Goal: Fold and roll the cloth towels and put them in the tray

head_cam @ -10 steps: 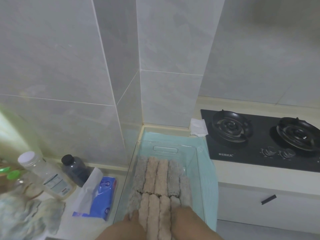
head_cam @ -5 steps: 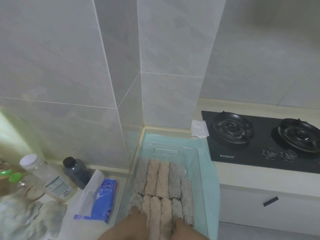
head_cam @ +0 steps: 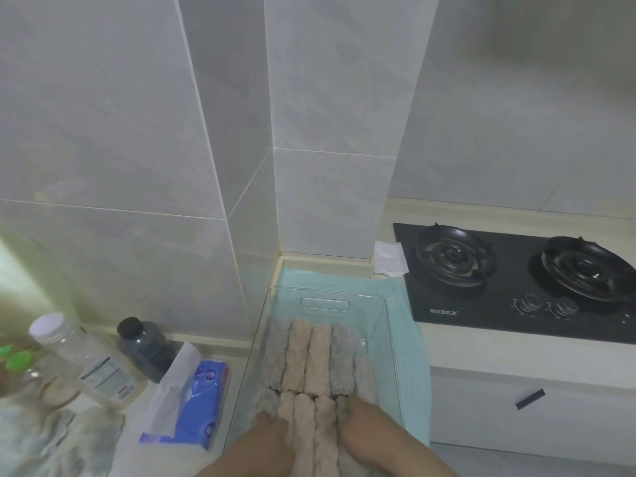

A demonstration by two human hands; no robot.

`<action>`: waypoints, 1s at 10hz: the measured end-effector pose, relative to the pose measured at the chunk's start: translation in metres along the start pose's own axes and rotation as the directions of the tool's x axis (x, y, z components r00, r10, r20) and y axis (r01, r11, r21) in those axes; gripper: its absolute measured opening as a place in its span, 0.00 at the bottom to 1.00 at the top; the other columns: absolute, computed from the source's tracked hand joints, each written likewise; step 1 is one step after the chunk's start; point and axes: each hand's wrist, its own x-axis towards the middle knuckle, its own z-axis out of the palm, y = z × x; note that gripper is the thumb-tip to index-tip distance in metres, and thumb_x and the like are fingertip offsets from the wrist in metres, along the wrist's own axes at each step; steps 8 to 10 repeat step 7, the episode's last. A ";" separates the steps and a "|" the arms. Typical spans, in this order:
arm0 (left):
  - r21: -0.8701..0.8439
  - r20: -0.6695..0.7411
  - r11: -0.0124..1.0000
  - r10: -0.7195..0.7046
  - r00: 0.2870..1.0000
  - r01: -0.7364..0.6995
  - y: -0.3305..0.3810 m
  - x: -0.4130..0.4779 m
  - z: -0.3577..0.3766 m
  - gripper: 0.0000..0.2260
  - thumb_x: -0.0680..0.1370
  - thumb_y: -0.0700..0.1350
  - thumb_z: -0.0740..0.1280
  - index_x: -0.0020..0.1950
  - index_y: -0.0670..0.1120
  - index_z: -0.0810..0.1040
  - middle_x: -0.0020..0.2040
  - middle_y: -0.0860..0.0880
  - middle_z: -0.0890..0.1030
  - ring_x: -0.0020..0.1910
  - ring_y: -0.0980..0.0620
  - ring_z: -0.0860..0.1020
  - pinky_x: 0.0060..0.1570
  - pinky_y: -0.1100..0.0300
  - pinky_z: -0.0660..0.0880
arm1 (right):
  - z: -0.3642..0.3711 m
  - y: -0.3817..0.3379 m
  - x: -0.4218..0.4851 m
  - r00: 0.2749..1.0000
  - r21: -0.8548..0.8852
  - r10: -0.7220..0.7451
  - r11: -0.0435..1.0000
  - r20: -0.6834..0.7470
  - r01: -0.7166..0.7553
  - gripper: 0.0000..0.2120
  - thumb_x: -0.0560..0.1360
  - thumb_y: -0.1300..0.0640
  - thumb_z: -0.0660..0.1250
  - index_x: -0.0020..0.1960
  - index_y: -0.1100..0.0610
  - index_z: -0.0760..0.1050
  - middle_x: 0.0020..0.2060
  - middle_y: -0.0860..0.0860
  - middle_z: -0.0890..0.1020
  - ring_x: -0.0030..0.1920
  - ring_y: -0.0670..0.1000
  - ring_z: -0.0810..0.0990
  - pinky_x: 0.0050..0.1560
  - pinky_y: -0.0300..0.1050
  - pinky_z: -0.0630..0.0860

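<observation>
Crept slightly up the tray since a second ago on the right side; barely shifted on the left. Left hand (head_cam: 272,435) and right hand (head_cam: 364,425) flanking the near row of rolled towels (head_cam: 318,356), fingers fairly straight, pressing inward on the outer rolls, gripping nothing; fingertips sunk in the pile, hard to see. Judged step: squaring up and packing rolls already inside the clear tray (head_cam: 325,292), two rows deep, on a teal mat (head_cam: 413,356). Next, probably: lift away without dragging a roll loose, then reach for the crumpled cloth (head_cam: 51,442) left of the tissue pack (head_cam: 203,401), if more towels. Stove (head_cam: 516,280) well off right.
</observation>
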 end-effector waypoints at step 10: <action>-0.823 -0.143 0.568 -0.261 0.955 0.032 0.027 -0.026 -0.068 0.11 0.80 0.40 0.59 0.49 0.41 0.81 0.54 0.42 0.81 0.55 0.44 0.79 0.59 0.46 0.75 | -0.068 0.037 -0.059 0.968 0.874 0.106 0.460 -0.229 0.156 0.09 0.79 0.66 0.59 0.52 0.61 0.78 0.50 0.60 0.83 0.47 0.58 0.82 0.56 0.55 0.79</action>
